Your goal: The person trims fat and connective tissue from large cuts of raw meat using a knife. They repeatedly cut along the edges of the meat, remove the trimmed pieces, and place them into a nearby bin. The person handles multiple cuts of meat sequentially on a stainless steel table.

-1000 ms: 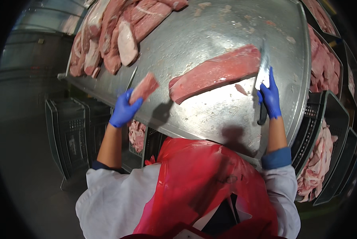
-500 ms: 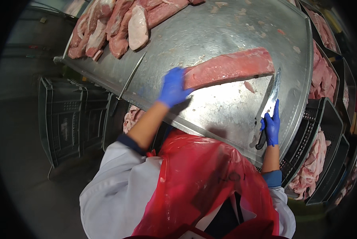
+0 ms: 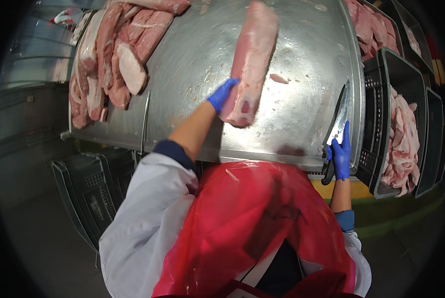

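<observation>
A long boneless pork loin (image 3: 255,64) lies lengthwise on the steel table (image 3: 190,74), its near end toward me. My left hand (image 3: 224,95), in a blue glove, grips the left edge of the loin close to that end; some of its fingers are hidden by the meat. In my right hand (image 3: 341,155), also gloved in blue, is a knife (image 3: 341,116) held by its black handle. The blade points away from me along the table's right side, apart from the loin. A small meat scrap (image 3: 278,78) sits just right of the loin.
Several long cuts of meat (image 3: 133,47) are piled at the table's far left. A thin metal rod (image 3: 146,119) lies near the front left edge. Along the right stand dark crates, one holding pale trimmings (image 3: 400,141), another pink meat (image 3: 371,27). More dark crates (image 3: 90,196) stand lower left.
The loin has turned from lying crosswise to pointing away from me, with my left hand at its near end. My right hand still holds the knife. The whole view has swung round.
</observation>
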`<action>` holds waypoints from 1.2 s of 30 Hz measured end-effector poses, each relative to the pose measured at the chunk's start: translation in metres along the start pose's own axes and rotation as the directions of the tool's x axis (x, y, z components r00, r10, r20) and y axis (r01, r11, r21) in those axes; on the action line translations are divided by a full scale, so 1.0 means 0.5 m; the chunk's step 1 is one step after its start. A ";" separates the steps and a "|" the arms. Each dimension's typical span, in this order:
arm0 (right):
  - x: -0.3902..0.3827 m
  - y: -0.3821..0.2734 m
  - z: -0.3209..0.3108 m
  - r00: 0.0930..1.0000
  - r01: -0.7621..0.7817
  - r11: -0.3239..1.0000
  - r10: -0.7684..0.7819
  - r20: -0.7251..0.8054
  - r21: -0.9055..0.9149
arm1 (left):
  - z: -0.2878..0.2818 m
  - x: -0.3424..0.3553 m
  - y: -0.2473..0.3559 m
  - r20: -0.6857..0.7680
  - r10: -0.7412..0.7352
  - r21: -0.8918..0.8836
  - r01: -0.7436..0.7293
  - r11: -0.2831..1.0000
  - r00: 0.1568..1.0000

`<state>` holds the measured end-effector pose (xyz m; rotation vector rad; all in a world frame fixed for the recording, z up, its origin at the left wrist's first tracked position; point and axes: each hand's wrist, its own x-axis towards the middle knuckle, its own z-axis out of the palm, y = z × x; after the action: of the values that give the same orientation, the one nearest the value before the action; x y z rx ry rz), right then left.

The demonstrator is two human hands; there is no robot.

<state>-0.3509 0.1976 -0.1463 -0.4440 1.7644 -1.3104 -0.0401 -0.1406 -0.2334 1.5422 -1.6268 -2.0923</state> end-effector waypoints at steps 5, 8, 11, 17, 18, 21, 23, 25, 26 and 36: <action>-0.017 0.028 -0.049 0.991 0.013 0.997 -0.003 -0.132 0.070 | 0.139 -0.123 0.078 0.001 0.355 0.743 -0.239 0.626 0.935; -0.001 0.042 -0.072 0.993 0.033 0.995 -0.022 -0.119 0.090 | 0.153 -0.066 0.189 0.270 0.787 0.857 -0.511 0.065 0.554; 0.033 0.031 -0.058 0.989 0.085 0.991 -0.071 -0.130 0.106 | 0.194 0.007 0.235 0.286 0.681 0.942 -0.327 -0.073 0.674; 0.157 -0.024 0.013 0.992 0.119 0.987 -0.113 -0.061 0.106 | 0.208 -0.021 0.253 0.063 0.448 0.981 -0.139 0.137 0.892; 0.191 -0.037 0.028 0.993 0.114 0.989 -0.109 -0.054 0.090 | 0.212 -0.029 0.245 0.049 0.460 0.984 -0.123 0.132 0.887; 0.297 -0.073 0.067 0.982 0.163 0.981 -0.172 -0.081 -0.108 | 0.218 -0.050 0.225 0.023 0.468 0.989 -0.089 0.119 0.884; 0.338 -0.085 0.081 0.960 0.223 0.943 -0.256 -0.109 -0.246 | 0.221 -0.068 0.221 0.006 0.449 0.989 -0.071 0.128 0.893; 0.335 -0.087 0.089 0.966 0.202 0.930 -0.241 -0.095 -0.306 | 0.218 -0.083 0.210 -0.016 0.436 0.988 -0.052 0.143 0.900; 0.331 -0.086 0.092 0.968 0.191 0.923 -0.233 -0.090 -0.335 | 0.216 -0.087 0.207 -0.021 0.434 0.989 -0.046 0.143 0.901; 0.314 -0.058 0.097 0.991 0.132 0.976 -0.134 -0.001 -0.171 | 0.202 -0.097 0.173 0.028 0.497 0.991 -0.088 0.097 0.868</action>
<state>-0.4057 0.0463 -0.1906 -0.6611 1.8936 -1.2597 -0.1311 -0.0807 -0.1427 1.2830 -3.0184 -0.2165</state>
